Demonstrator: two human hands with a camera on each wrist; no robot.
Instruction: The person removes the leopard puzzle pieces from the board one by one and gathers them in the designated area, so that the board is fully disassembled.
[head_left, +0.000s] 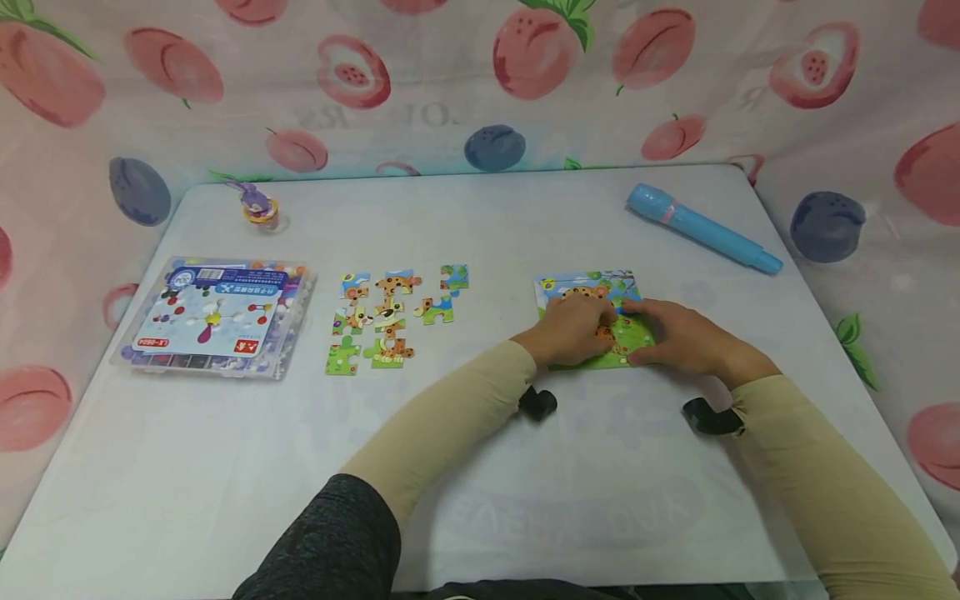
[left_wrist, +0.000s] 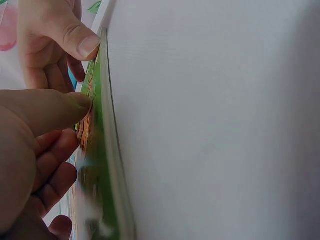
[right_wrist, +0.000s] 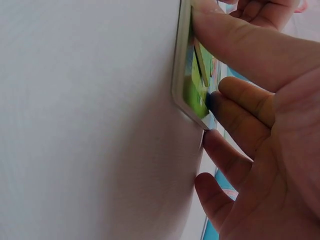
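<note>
A puzzle board [head_left: 592, 363] with a cartoon animal on a green and blue ground lies flat, right of the table's middle. My left hand [head_left: 572, 329] reaches over it and covers part of the picture. In the left wrist view its thumb [left_wrist: 70, 106] lies extended on the picture, the other fingers loosely bent. At the board's right side is my right hand [head_left: 690, 342], thumb and fingers spread. The right wrist view shows its thumb [right_wrist: 235, 35] on the board's face and fingertips at the corner, with a dark slit [right_wrist: 201, 65] between pieces there.
Several loose puzzle pieces [head_left: 388, 317] lie in rows to the left. Beyond them sits a clear plastic box [head_left: 213, 317] with a molecule label. A small purple figurine [head_left: 257, 204] stands at the back left, and a blue tube-shaped object [head_left: 705, 229] lies at the back right.
</note>
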